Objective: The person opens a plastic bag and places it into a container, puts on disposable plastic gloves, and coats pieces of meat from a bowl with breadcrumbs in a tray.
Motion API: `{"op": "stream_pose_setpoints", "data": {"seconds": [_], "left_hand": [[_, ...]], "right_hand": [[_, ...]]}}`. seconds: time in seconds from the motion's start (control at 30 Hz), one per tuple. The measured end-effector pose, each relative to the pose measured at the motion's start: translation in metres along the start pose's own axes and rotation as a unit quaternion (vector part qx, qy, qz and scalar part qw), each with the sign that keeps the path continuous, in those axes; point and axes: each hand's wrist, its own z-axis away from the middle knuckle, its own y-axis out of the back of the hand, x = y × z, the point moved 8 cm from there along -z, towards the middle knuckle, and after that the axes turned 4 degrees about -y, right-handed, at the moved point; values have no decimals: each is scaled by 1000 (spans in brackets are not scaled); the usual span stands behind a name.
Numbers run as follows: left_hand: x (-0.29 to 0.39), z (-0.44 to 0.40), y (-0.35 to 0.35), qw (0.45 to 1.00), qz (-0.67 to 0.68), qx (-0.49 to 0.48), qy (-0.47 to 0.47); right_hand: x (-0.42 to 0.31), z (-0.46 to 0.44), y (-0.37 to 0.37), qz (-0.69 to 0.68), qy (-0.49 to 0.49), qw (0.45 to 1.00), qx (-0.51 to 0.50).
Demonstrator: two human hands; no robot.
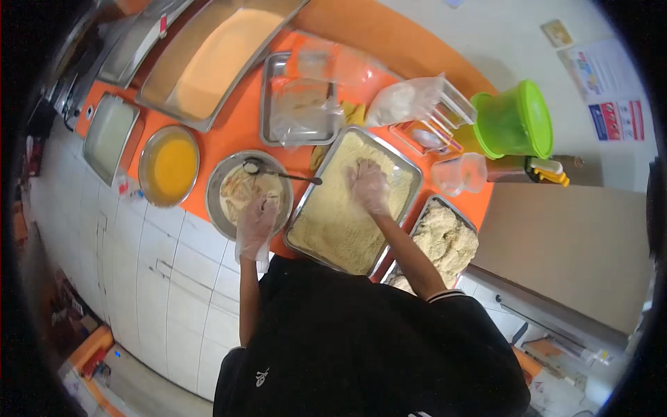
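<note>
My left hand (258, 221), in a clear plastic glove, is at the near side of a steel bowl (215, 197) of pale liquid with pieces in it; its fingers point down into the bowl, and what they hold, if anything, is hidden. A ladle (295, 178) with a black handle rests across that bowl. My right hand (369, 182), gloved too, lies on the yellowish crumbs (333, 215) that fill a metal tray (415, 182). Its fingers look bent against the crumbs, and no held piece shows.
Left of the bowl stand a bowl of yellow liquid (174, 168) and a rectangular pan (110, 139). A deep orange-filled tray (222, 59) and a tray with plastic bags (302, 111) are behind. At right are coated pieces (442, 240), a clear cup (462, 174) and a green bucket (511, 121).
</note>
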Motion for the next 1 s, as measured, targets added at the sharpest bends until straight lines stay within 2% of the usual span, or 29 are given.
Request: {"op": "stream_pose_setpoints", "data": {"seconds": [0.07, 0.2, 0.27, 0.3, 0.37, 0.4, 0.43, 0.47, 0.53, 0.6, 0.67, 0.73, 0.77, 0.8, 0.87, 0.93, 1.0], "left_hand": [[-3, -1, -2, 999, 46, 6, -27], [-37, 0, -10, 1000, -8, 18, 10], [-45, -4, -17, 993, -25, 16, -115], [-39, -6, -15, 986, -33, 19, -162], [-30, -9, -16, 997, 82, 0, -1], [-15, -12, -7, 997, 78, 9, 3], [-1, -9, -3, 999, 41, -19, 18], [2, -7, -4, 998, 2, -53, 35], [-23, -5, -9, 996, -4, -78, 52], [-48, -5, -10, 995, 77, -34, 48], [-63, -12, -14, 993, 109, -31, 29], [-55, -9, -18, 990, 138, -27, 32], [-47, -8, -11, 988, 148, -21, 48], [-38, -7, -2, 986, 155, -12, 66], [-36, -5, -2, 975, 208, -18, 79], [-44, -3, 1, 962, 254, 19, 96], [-48, -9, -2, 965, 249, 21, 75]], "right_hand": [[14, -7, -31, 4, 4, 997, -72], [15, -9, -47, 77, 10, 982, -174], [20, -14, -28, 139, -30, 988, -66], [17, -24, -25, 117, -34, 982, -142], [12, -24, -22, 84, -36, 992, -92], [11, -17, -23, 61, -46, 995, -65], [11, -6, -24, 44, -108, 992, -50], [5, 4, -24, 40, -109, 991, -65], [-19, 21, -18, 113, -21, 992, -51], [-20, 28, -24, 107, -43, 991, -67], [-3, 7, -14, 116, -48, 990, -59], [-5, 6, -15, -36, 69, 986, -146], [-2, 1, -23, -9, 123, 965, -229], [5, 5, -24, -5, 124, 964, -235], [2, 11, -9, -18, 205, 974, -96], [12, 26, -20, 32, 191, 975, -107], [16, 15, -18, 89, 182, 974, -98]]}}
